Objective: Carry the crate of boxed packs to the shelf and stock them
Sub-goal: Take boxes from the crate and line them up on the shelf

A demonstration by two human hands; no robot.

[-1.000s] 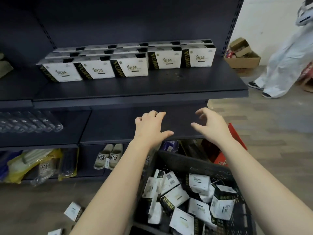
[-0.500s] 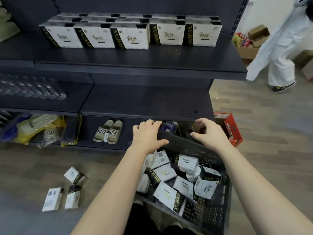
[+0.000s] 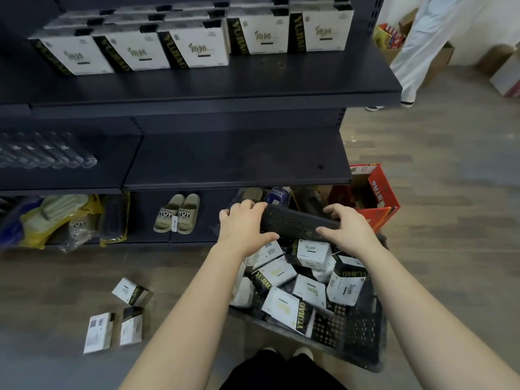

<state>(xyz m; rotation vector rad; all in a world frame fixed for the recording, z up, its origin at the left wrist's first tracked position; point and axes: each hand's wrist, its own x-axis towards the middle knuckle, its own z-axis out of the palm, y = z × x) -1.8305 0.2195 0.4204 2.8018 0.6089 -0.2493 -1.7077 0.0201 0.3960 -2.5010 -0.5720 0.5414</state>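
My left hand point(image 3: 244, 229) and right hand point(image 3: 347, 232), hovering before, now curl fingers point(image 3: 249, 206) over the crate point(image 3: 298, 225) rim, shelf point(image 3: 239, 161) beyond; probably a lift next.

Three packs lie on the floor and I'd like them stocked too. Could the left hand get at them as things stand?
Probably, but not yet: the left hand grips the crate by its far rim. Once freed, nothing covers the floor packs lying left of the crate.

Crate point(image 3: 298, 226) perforated matt black plastic; packs point(image 3: 312, 253) printed cardboard; shelf point(image 3: 239, 161) matt.
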